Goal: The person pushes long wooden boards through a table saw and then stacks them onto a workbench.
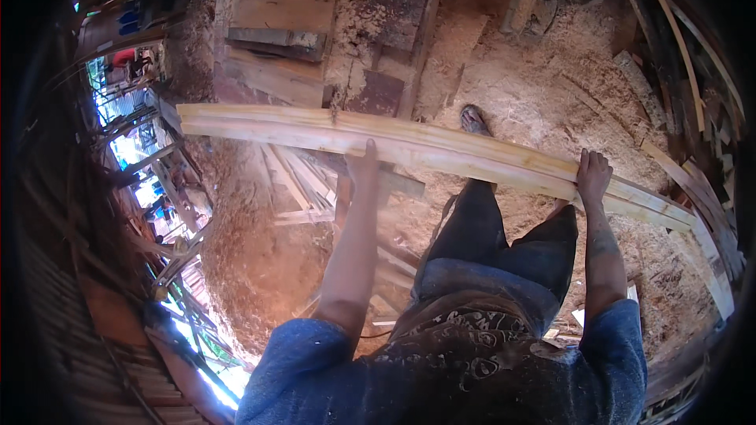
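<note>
A long, pale wooden plank (457, 147) stretches across in front of my body, from the far left to the right. A lengthwise line runs along it; I cannot tell whether it is one profiled board or two laid together. My left hand (364, 164) grips its near edge left of the middle, thumb against the near face and the other fingers hidden beneath. Toward the right end, my right hand (593, 175) is closed around the plank, its fingers curled over the upper face. Both forearms reach forward, and the plank slants slightly nearer me on the right.
Sawdust covers the ground (551, 102). Beyond the plank stands a worn wooden workbench (276, 12) with a short dark timber piece (276, 39) on it. Loose offcuts (303, 181) lie below the plank's left half. Long strips (673, 39) are stacked at the right.
</note>
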Demonstrator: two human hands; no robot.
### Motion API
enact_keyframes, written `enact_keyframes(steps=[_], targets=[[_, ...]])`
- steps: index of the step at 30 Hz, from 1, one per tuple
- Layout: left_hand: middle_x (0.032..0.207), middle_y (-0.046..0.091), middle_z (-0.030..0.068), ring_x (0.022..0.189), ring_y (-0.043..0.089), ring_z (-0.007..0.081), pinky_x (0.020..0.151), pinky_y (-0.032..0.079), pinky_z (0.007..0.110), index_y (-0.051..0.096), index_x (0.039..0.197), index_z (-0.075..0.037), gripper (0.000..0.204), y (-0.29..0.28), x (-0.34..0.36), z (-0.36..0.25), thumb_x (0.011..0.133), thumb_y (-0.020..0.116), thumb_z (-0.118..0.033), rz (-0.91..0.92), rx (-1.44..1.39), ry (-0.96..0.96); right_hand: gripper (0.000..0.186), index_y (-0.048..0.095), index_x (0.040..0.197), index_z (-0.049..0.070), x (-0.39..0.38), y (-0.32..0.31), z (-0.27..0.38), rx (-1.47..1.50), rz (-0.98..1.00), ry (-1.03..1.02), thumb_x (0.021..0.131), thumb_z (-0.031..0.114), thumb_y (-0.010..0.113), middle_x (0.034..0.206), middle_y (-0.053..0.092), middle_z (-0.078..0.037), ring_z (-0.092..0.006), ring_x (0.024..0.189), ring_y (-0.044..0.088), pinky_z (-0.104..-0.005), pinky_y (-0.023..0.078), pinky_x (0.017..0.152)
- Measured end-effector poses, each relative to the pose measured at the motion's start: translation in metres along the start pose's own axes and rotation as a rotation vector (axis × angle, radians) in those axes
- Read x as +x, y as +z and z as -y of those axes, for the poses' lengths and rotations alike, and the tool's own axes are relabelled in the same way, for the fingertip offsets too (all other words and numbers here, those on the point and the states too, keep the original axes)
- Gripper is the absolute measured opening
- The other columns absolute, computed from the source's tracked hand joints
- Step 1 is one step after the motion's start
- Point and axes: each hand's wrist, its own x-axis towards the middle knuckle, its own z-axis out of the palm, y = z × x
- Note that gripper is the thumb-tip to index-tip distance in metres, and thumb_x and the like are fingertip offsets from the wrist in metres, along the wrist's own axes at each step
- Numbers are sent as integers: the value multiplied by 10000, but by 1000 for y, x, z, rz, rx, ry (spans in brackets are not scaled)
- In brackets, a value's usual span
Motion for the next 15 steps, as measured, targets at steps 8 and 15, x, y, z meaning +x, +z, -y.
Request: enact_keyframes(steps=[8,15], targets=[[1250,572,217,1284,475,336,1121,315,508,526,1330,5,679,-20,-85,-152,763,807,-243,-222,820,971,418,657,822,48,-15,-43,-46,-36,-51,62,1048,316,429,747,661,-179,-378,698,624,-507,468,627],[929,630,112,998,607,289,987,415,490,596,1009,-67,386,-46,-135,-199,717,773,-247,761,1347,972,334,636,790,6,-96,-141,-196,-18,-215,-32,1016,213,503,609,558,-188,-354,547,557,-475,411,540]])
